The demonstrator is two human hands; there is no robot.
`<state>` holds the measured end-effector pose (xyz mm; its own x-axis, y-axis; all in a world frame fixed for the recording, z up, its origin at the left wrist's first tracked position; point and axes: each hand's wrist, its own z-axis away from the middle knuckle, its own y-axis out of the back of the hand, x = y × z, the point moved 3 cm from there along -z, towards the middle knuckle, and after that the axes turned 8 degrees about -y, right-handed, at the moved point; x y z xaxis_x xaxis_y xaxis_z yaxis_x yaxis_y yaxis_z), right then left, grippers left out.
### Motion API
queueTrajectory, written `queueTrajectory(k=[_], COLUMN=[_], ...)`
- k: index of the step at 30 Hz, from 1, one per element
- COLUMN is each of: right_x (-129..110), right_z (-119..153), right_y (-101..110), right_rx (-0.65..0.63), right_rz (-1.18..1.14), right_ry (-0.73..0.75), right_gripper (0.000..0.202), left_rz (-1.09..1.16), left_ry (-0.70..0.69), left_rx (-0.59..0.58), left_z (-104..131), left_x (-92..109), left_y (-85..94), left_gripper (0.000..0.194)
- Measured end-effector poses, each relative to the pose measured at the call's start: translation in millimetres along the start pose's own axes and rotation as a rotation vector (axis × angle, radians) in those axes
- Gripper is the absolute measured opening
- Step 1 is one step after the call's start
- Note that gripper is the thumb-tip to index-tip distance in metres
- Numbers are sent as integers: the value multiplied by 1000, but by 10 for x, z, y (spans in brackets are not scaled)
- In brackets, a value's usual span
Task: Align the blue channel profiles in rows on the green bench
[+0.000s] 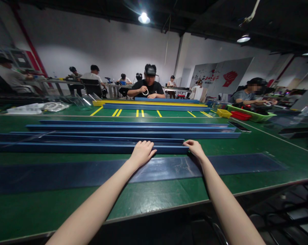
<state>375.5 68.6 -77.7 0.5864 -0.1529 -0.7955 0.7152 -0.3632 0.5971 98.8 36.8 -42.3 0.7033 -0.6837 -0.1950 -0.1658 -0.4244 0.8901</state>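
Note:
A long blue U-shaped channel (67,148) lies across the green table, its open side up. My left hand (142,153) rests over its front wall, fingers curled across the edge into the trough. At the channel's right end, my right hand (195,148) is closed, thumb and fingers pinching the end; the fingertips are partly hidden. Under my forearms a flat, shiny dark-blue strip (164,168) runs along the table's near side. Just behind the held channel lie further blue channels (212,135), parallel to it. A thin clear strip (33,137) slants over the channels at the left.
Yellow and blue channels (154,106) lie at the table's far side, before a seated person (148,85) holding a white ring. A phone (239,127), a yellow bin (223,113), a red bin (240,115) and a green tray (258,116) are at right. Plastic-wrapped items (38,108) lie far left.

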Motion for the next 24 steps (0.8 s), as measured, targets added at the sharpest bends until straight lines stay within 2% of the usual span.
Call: queueTrajectory(k=[5,24], right_x=[-2,-4], right_z=[18,22], right_y=[-7,-10], right_rx=[-9,22], right_rz=[-40,3], right_ry=[12,-28], right_gripper=[24,20], left_rz=[8,37], left_ry=[2,14], left_rx=[-3,3], left_z=[-3,-8], left_x=[-11,-11], left_y=[-10,-5], left_gripper=[26,22])
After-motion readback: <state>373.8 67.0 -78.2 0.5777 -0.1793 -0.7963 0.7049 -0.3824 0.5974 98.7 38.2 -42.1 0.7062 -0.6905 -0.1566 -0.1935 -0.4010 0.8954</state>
